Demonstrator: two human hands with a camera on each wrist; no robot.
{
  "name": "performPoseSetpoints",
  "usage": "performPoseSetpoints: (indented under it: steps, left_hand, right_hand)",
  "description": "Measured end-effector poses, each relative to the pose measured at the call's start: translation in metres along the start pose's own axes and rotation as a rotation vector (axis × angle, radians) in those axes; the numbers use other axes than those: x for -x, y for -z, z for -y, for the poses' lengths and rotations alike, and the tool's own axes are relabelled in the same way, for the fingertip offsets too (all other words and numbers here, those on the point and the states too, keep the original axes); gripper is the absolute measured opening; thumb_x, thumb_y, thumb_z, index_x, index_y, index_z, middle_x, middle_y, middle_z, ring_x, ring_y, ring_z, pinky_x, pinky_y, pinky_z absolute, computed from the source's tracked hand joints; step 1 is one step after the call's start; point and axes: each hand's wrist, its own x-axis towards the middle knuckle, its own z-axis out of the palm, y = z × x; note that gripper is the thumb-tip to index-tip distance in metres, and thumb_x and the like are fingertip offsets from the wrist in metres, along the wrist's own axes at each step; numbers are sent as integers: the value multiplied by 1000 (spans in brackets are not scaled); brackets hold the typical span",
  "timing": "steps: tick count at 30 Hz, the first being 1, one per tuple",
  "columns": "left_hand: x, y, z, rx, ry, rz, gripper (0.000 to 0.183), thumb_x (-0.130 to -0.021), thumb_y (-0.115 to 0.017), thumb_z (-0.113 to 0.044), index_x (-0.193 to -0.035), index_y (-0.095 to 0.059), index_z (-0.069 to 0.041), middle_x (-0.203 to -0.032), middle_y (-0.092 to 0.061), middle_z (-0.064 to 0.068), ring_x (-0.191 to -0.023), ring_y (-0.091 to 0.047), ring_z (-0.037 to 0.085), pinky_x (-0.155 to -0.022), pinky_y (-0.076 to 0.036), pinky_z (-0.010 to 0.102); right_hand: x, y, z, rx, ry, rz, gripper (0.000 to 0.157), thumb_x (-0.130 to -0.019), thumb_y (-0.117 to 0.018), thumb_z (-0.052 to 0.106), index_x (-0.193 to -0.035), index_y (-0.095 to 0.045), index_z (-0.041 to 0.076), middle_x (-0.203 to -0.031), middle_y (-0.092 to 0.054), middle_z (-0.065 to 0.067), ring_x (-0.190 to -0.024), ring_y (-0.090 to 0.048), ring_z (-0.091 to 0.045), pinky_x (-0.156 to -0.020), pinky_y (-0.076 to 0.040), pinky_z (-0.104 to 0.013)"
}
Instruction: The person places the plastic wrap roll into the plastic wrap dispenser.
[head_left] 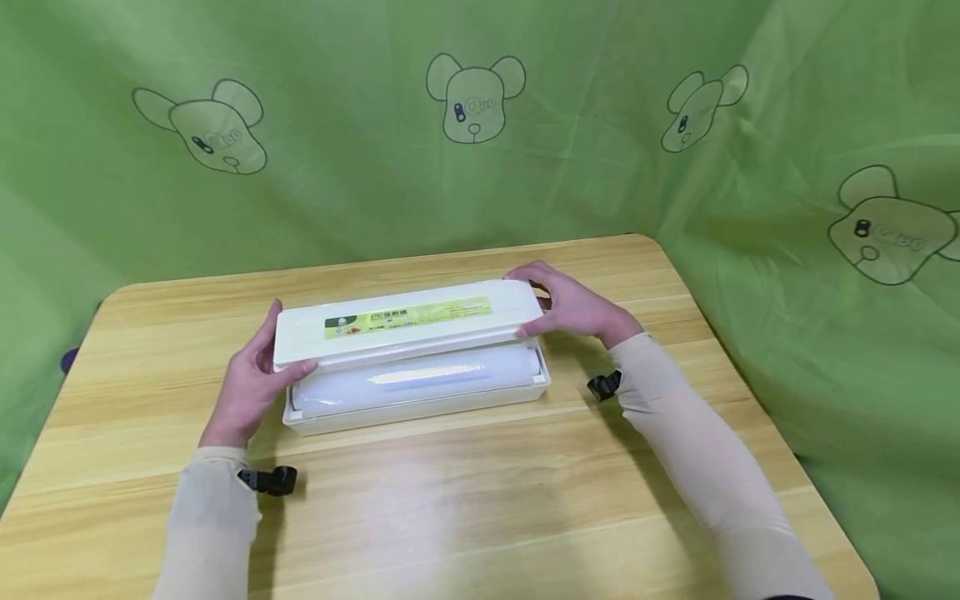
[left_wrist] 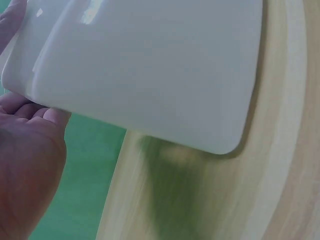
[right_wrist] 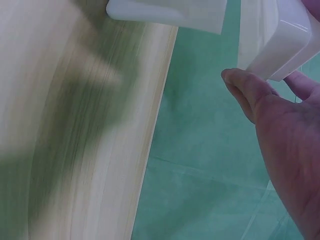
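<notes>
A long white lid (head_left: 405,321) with a yellow-green label spans between both hands, over the back part of a white cling film box (head_left: 420,408). A roll of cling film (head_left: 420,379) lies inside the box, its front side showing below the lid. My left hand (head_left: 251,387) grips the lid's left end, thumb on the front edge and fingers behind. At the right end my right hand (head_left: 566,304) holds the lid the same way. In the right wrist view the lid's end (right_wrist: 287,42) stands apart from the box (right_wrist: 170,12).
The box stands on a wood-grain table (head_left: 480,508) toward its back edge. Green cloth (head_left: 337,167) printed with bear heads hangs behind and at the sides. Each wrist wears a small black camera, one by the left sleeve (head_left: 210,517), one by the right sleeve (head_left: 690,450).
</notes>
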Motion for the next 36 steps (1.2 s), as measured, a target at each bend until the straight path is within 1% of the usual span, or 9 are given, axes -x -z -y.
performPoseSetpoints:
  steps: [4,7,10,15,18,22,29,33,36]
  left_hand:
    - [2,-1,1,-8,3,1,100,-84,-74,4,-158,-11,-19,-163,-6,12,-143,-26,29,-103,-39,17]
    - [3,-1,1,-8,2,5,101,-84,-75,4,-158,-9,-19,-162,-9,16,-140,-33,28,-100,-41,17]
    - [5,-1,2,-11,5,15,104,-83,-75,5,-158,-7,-19,-161,-14,19,-134,-42,24,-99,-44,18]
    - [8,-1,3,-69,13,21,109,-82,-77,4,-158,-4,-21,-156,-23,25,-120,-53,15,-96,-46,17]
    - [9,-2,2,-88,8,16,109,-81,-77,3,-158,-4,-22,-155,-25,26,-117,-53,13,-95,-46,16]
    - [9,-3,0,-94,1,8,108,-81,-77,4,-159,-6,-21,-155,-26,25,-120,-52,15,-95,-46,16]
    - [12,-5,0,-102,5,4,107,-81,-77,4,-158,-8,-22,-156,-25,24,-119,-52,14,-94,-47,16]
    - [14,-3,2,-87,-9,4,107,-80,-77,5,-159,-8,-20,-156,-25,26,-116,-53,11,-93,-48,17]
    - [16,-3,1,-99,-4,8,107,-81,-78,4,-159,-8,-22,-156,-24,25,-116,-53,11,-92,-48,17]
  right_hand:
    - [4,-2,8,-51,-4,6,81,-73,-86,3,-142,-44,-2,-142,-39,-17,-125,-41,-32,-111,-34,-48]
    - [7,-3,10,-46,-16,-1,85,-74,-85,4,-146,-39,-2,-145,-37,-18,-128,-39,-33,-112,-33,-48]
    - [9,-5,6,-54,-27,-12,90,-75,-85,7,-149,-35,1,-149,-34,-16,-132,-37,-31,-113,-32,-45]
    - [12,-9,-2,-118,-16,-16,91,-76,-86,9,-151,-34,5,-152,-34,-11,-135,-36,-29,-113,-33,-40]
    - [14,-11,-3,-130,-4,-12,91,-76,-86,11,-151,-34,7,-151,-34,-10,-135,-35,-29,-113,-34,-39]
    - [18,-11,-2,-131,14,0,92,-77,-86,13,-152,-33,7,-153,-31,-9,-138,-32,-28,-115,-30,-40]
    - [22,-11,-2,-187,82,15,96,-77,-84,4,-153,-25,2,-157,-25,-13,-143,-23,-29,-116,-25,-40]
    - [25,-13,-2,-199,74,6,98,-76,-84,2,-153,-24,2,-156,-24,-16,-143,-24,-29,-116,-26,-39]
    - [28,-13,-2,-200,63,1,97,-76,-84,3,-153,-25,2,-155,-26,-16,-142,-26,-29,-115,-27,-35]
